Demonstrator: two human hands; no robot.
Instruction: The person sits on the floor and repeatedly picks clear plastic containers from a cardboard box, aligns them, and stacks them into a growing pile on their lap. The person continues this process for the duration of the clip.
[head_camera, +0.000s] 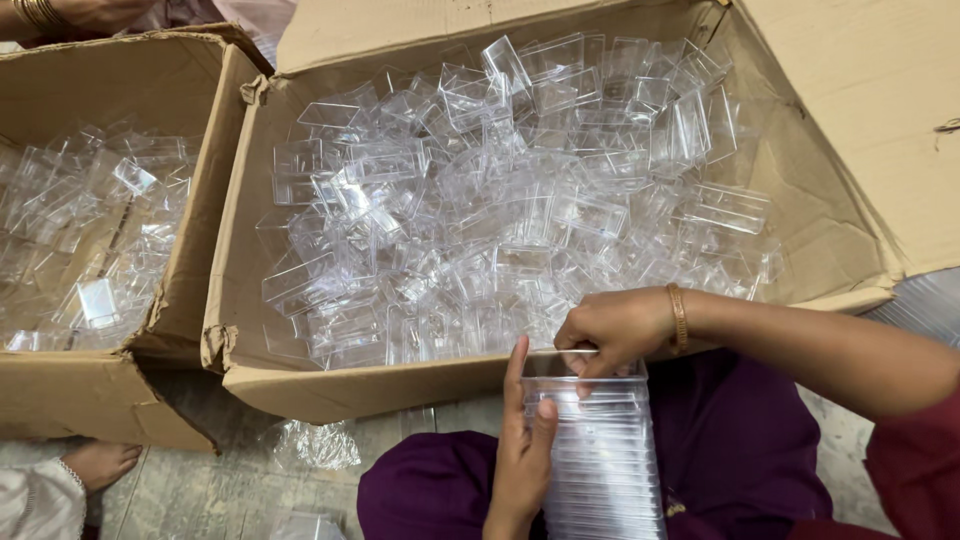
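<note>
Stack of nested clear plastic trays (600, 460) held on lap, near centre: steadied by left hand (522, 450), top tray pinched by right hand (610, 330). Cardboard box (330, 385) of loose trays just beyond.

Above big box: open top, flaps folded out; hands can drop in from above.
Inside big box (800, 190): packed w/ loose clear trays (500, 200); bare wall only at right.
Front edge: right hand (610, 330) & left hand (525, 440) on nested tray stack (600, 450) block it.
Left: second box (190, 240) touching, no gap betw.
Floor (200, 480): narrow strip, plastic wrap (310, 445), another person's foot (95, 462).
</note>
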